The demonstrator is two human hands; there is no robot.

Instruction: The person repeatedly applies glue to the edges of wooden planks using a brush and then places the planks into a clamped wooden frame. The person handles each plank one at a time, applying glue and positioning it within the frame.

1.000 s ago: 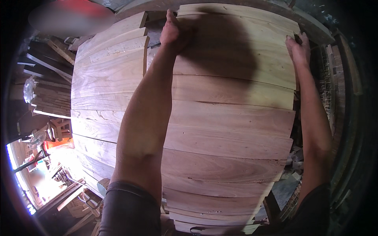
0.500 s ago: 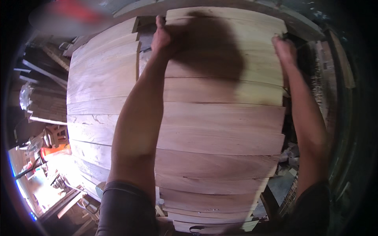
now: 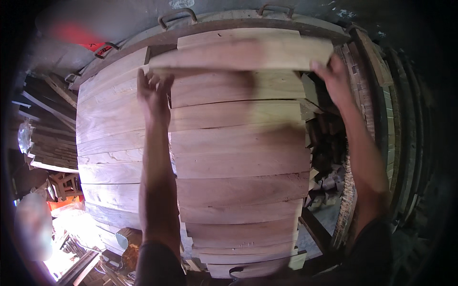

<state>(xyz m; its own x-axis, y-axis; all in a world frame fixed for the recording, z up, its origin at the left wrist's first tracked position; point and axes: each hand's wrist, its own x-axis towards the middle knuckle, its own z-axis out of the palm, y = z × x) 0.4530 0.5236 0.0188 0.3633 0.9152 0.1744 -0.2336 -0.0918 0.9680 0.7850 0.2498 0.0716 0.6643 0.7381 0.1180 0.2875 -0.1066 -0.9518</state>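
Observation:
A pale wooden board (image 3: 224,55), blurred by motion, lies crosswise between my hands at the far end of the right-hand column of boards. Its near edge casts a dark strip over the boards beneath, so it looks raised. My left hand (image 3: 155,93) is at its left end, fingers curled up against the near edge. At the other end my right hand (image 3: 336,78) grips the board, thumb on the near side. Under it lies a column of similar flat boards (image 3: 238,157), side by side. What my fingertips do behind the board is hidden.
Another column of boards (image 3: 109,114) runs along the left. Metal handles (image 3: 177,18) stand on the far rim. Wood offcuts (image 3: 329,183) fill the gap at right, beside stacked timber (image 3: 367,105). A small wooden stool (image 3: 64,186) and a bright patch are at lower left.
The board at my hands has come up off the column and blurs with motion. My left hand has moved left and nearer. The whole view has shifted, showing more of the far rim.

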